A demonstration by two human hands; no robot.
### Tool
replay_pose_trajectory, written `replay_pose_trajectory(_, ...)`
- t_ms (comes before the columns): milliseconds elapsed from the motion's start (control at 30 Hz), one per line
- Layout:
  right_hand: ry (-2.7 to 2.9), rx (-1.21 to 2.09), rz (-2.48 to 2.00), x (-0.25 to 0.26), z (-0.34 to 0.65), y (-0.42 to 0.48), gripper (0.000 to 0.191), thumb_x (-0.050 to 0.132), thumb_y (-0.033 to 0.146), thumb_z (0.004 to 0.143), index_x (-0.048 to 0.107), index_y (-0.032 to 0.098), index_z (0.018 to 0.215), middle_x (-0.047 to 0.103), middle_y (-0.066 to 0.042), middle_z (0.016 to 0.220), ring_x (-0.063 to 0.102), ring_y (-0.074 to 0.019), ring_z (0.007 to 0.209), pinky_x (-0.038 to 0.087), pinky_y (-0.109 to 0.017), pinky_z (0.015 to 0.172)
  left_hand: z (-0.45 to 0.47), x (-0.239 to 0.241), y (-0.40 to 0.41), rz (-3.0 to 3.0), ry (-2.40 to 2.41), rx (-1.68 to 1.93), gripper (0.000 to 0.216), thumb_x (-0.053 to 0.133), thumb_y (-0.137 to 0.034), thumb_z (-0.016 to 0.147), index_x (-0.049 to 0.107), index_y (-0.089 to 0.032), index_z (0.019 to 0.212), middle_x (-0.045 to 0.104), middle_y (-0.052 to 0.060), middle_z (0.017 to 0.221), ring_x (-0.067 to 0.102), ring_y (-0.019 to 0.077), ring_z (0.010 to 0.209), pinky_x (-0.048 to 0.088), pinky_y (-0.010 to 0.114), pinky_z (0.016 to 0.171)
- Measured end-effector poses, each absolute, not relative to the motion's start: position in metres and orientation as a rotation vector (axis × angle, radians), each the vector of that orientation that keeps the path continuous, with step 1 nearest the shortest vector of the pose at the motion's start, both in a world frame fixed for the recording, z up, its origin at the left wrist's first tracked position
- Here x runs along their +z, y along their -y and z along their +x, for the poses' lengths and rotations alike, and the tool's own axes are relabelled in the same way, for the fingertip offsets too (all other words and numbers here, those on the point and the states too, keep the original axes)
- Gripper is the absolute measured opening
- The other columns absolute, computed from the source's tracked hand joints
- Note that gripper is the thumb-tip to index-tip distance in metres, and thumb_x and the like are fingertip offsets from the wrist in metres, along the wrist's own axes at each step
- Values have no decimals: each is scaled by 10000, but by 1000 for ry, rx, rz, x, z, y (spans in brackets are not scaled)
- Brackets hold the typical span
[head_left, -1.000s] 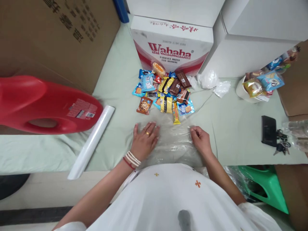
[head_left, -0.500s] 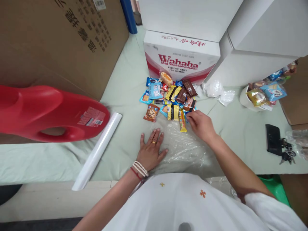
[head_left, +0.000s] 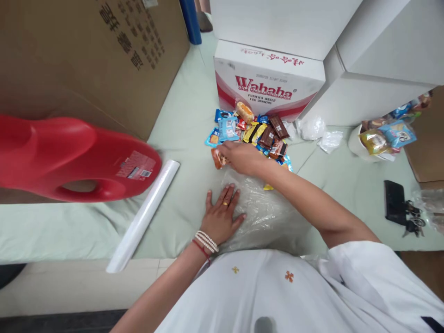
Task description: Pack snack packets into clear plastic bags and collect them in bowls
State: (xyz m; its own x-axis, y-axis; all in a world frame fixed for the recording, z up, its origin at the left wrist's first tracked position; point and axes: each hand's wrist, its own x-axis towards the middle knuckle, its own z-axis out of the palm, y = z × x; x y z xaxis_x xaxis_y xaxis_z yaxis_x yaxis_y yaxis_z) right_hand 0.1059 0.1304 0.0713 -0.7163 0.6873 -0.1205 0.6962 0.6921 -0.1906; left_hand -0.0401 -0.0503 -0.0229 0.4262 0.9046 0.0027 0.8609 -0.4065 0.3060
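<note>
My left hand (head_left: 222, 215) lies flat with fingers spread on the left edge of a clear plastic bag (head_left: 268, 217) spread on the pale green cloth. My right hand (head_left: 242, 157) reaches across to the near left side of a pile of wrapped snacks (head_left: 255, 132). Its fingers are closed on a brown cookie packet (head_left: 218, 160). The rest of the pile lies just beyond, in front of a white and red Wahaha carton (head_left: 268, 81).
A red plastic jug (head_left: 69, 159) lies on its side at left, with a white roll (head_left: 144, 216) beside it. A big brown carton (head_left: 86, 55) stands behind. At right are crumpled plastic (head_left: 317, 129), a bowl of snacks (head_left: 381, 136), a black phone (head_left: 393, 201) and keys (head_left: 412, 224).
My right hand left the bag's right edge, reached up to the snack pile, then swept left onto the cookie packet. My left hand stayed flat on the bag.
</note>
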Motion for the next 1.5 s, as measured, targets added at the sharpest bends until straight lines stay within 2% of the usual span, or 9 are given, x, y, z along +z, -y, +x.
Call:
replay_pose_trajectory(167,-2797,-1007,1883,102,185,-73,665,686,417,894,441,175,1463,703,-93,1109,635,-204,778,495,-326,729,-41,-23,50,2372,-1532,315,754,453,-564,1002,330,-146,1617,327,178,1668,317,317,1559,-39,645,1275)
replay_pose_trajectory(300,-2304,-1862,1641,85,223,-26,420,547,407,948,626,161,1278,653,-11,793,549,-148,644,449,-271,632,-41,-24,49,2379,-1532,313,744,459,-556,998,337,-161,1616,342,176,1665,327,326,1554,-27,655,1271)
replay_pose_trajectory(400,-2025,-2090,1393,60,220,-10,326,485,396,963,702,154,984,626,-10,723,552,-149,651,440,-256,609,-41,-24,49,2401,-1531,287,753,459,-558,996,330,-156,1619,325,177,1673,319,330,1557,-26,660,1269)
replay_pose_trajectory(533,-2244,-1389,1510,54,205,-9,417,424,409,1038,677,167,810,663,-46,745,611,-170,701,440,-261,653,-39,-23,49,2427,-1533,249,760,463,-535,996,293,-157,1633,297,181,1681,313,333,1560,-52,656,1264)
replay_pose_trajectory(667,-2357,-540,1831,66,200,-4,429,444,497,1052,655,187,1260,681,-154,1250,708,-245,946,501,-307,752,-38,-22,49,2435,-1541,222,777,464,-541,991,260,-179,1647,304,184,1677,314,352,1556,-29,661,1262)
replay_pose_trajectory(900,-2505,-616,1519,40,209,15,551,569,296,1004,458,251,1542,519,-113,1548,618,-258,1274,556,-324,877,-48,-25,45,2429,-1601,192,623,358,-466,1046,315,-256,1631,312,122,1686,292,328,1567,-74,677,1244)
replay_pose_trajectory(1133,-2443,-612,1837,46,225,36,516,494,413,1041,486,231,1524,553,-146,1508,663,-270,1191,575,-354,846,-58,-26,41,2418,-1642,183,617,384,-465,1041,320,-281,1627,300,125,1690,318,342,1553,-80,723,1217)
replay_pose_trajectory(1367,-2485,-743,1536,52,183,36,545,588,438,1000,495,249,1503,549,-130,1505,671,-270,1176,551,-337,877,-55,-26,43,2412,-1657,204,618,371,-465,1045,308,-281,1631,303,133,1688,317,350,1554,-37,737,1218)
replay_pose_trajectory(1500,-2360,-546,1879,65,171,-10,572,375,582,1053,516,200,1456,646,-178,1344,710,-296,1056,544,-367,834,-57,-27,43,2404,-1647,242,620,384,-456,1041,303,-286,1632,326,135,1679,324,358,1551,-5,743,1219)
